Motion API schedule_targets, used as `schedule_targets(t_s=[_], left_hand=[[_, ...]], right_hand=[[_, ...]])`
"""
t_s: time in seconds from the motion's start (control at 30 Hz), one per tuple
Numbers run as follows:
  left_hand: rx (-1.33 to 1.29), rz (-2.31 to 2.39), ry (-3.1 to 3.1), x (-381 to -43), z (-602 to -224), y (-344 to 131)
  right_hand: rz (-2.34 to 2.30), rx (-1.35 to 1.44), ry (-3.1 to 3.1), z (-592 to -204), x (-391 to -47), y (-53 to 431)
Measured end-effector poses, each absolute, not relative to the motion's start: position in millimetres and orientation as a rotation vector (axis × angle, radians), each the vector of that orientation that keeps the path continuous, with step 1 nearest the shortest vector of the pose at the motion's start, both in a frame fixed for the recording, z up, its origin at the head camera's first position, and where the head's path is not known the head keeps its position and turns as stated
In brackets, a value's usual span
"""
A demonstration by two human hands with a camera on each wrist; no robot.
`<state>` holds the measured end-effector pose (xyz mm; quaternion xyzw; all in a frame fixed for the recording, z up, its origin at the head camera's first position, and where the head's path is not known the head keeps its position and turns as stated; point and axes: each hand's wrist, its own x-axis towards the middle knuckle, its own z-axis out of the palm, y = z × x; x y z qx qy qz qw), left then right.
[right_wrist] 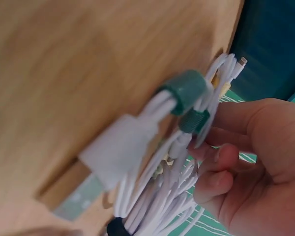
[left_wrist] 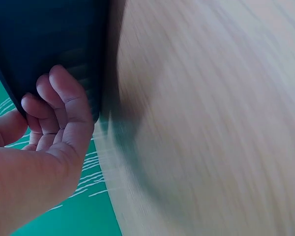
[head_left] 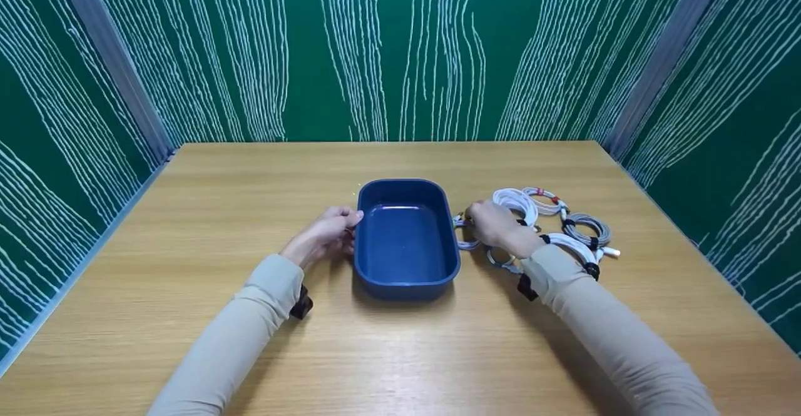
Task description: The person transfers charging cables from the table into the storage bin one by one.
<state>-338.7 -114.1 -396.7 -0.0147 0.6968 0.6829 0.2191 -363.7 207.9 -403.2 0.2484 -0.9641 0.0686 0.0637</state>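
Note:
A deep blue plastic bin (head_left: 407,291) with rounded corners stands at the middle of the table, its inside bare. My left hand (head_left: 325,233) grips its left side, thumb at the rim; the left wrist view shows the curled fingers (left_wrist: 71,98) against the outer wall. Close to the bin's right side, my right hand (head_left: 497,223) pinches a small coiled white cable (head_left: 467,244). In the right wrist view, green ties (right_wrist: 194,120) bind this cable, and a blurred USB plug (right_wrist: 113,152) looms near the camera. Part of the coil is hidden behind the fingers.
Several other coiled cables lie right of my right hand: a white coil (head_left: 516,200), one with red ties (head_left: 545,202), a grey coil (head_left: 587,229) and a thick white bundle with black straps (head_left: 571,245). Green panels (head_left: 388,53) with white streaks surround the wooden table (head_left: 400,360).

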Motion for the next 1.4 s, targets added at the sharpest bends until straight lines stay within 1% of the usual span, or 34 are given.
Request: schedule_targets(t_s=[0.13, 0.33, 0.63, 0.83, 0.93, 1.13, 1.4], left_hand=[[-0.026, 1.887, 1.941, -339.6, -397.4, -114.9], [-0.003, 1.869, 1.953, -340.4, -401.3, -114.4], [-0.046, 1.888, 1.932, -336.1, -397.6, -112.1], [-0.060, 1.885, 1.940, -336.9, -397.4, -112.5], [-0.064, 1.884, 1.940, -337.7, -397.3, -112.3], [-0.065, 1.891, 1.944, -340.3, -399.1, -112.4], [-0.049, 1.918, 1.910, -353.9, -416.5, -115.2]], right_hand=[[0.232, 0.762, -2.890, -404.0, -364.2, 207.9], [0.359, 0.708, -2.908, -402.5, -362.1, 212.9], [0.676, 0.759, -2.905, -396.0, -363.7, 225.1], [0.905, 0.715, -2.955, -395.3, -365.6, 234.2], [0.931, 0.692, -2.949, -394.0, -366.6, 238.5], [0.839, 0.648, -2.910, -387.0, -367.8, 243.2], [1.015, 0.583, -2.926, -376.6, -367.6, 246.4]])
